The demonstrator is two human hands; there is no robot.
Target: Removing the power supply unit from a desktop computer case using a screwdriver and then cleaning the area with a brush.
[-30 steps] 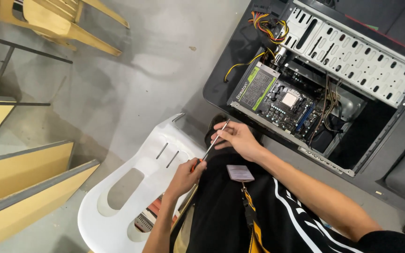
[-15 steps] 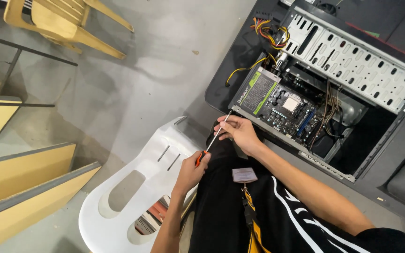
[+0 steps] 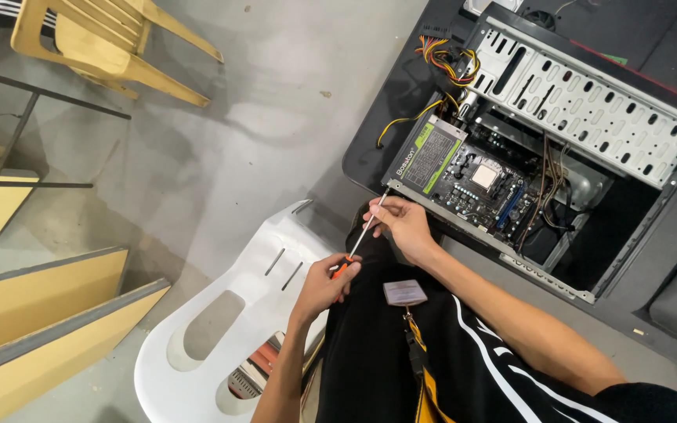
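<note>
One screwdriver (image 3: 363, 235) was held w/ both hands: left hand (image 3: 324, 283) fingers clamped on its orange handle, right hand (image 3: 403, 225) fingers pinched on the shaft. Tip sat at the near edge of one open PC case (image 3: 589, 110). One white chair (image 3: 221, 329) adj.

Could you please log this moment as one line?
left hand: grips orange screwdriver handle | right hand: steadies screwdriver shaft | tip: at open computer case edge | white plastic chair beside
</note>
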